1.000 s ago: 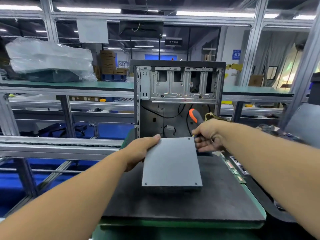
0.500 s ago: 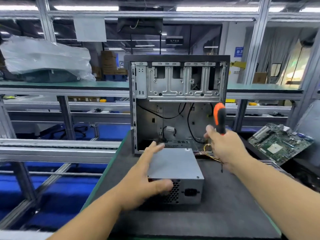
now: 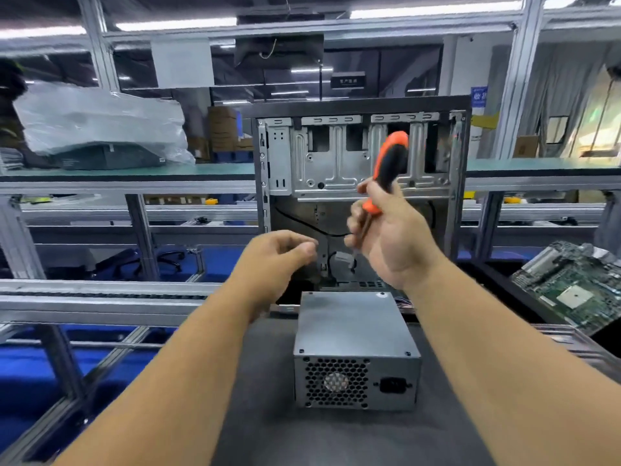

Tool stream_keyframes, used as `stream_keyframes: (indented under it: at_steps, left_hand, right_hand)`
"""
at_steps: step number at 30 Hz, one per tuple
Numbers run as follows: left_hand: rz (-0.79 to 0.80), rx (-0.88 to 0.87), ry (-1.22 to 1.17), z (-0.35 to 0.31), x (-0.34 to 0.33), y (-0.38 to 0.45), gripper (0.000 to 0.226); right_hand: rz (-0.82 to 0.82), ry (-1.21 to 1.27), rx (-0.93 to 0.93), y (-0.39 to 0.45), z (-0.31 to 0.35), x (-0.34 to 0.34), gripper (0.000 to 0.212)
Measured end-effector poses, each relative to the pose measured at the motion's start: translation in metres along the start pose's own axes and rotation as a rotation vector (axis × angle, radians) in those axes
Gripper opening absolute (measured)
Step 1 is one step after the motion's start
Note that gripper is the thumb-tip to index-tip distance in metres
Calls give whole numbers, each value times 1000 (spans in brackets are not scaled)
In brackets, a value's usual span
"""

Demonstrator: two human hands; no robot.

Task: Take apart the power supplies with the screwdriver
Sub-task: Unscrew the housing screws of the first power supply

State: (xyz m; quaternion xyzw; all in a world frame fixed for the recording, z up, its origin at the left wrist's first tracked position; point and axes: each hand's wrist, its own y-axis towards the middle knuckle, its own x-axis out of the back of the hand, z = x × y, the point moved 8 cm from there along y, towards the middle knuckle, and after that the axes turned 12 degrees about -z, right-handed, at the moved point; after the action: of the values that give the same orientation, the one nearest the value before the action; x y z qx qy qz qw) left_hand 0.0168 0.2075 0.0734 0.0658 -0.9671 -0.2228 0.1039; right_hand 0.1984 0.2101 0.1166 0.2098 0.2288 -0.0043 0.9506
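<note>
Underfoot, a dark mat (image 3: 275, 415) (matte) bore a boxy steel supply (image 3: 356, 334) amid aluminium racking; the right hand (image 3: 389, 237) gripped a screwdriver (image 3: 386, 169), the left hand (image 3: 279, 260) loosely curled, holding nothing.

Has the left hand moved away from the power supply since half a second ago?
Yes. The left hand has lifted off the power supply and is now raised toward the open case.
</note>
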Motion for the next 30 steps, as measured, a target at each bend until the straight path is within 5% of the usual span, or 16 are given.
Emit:
stream_keyframes:
  at_steps: [5,14,30]
  left_hand:
    - [10,3,-205,34,-34,11,15]
    - [47,58,-179,73,-18,11,15]
    - [52,93,-210,82,-22,10,13]
  right_hand:
    - [16,-222,22,16,-34,-39,11]
    - [92,-329,37,26,-74,-43,18]
    - [97,-186,-29,28,-92,-41,5]
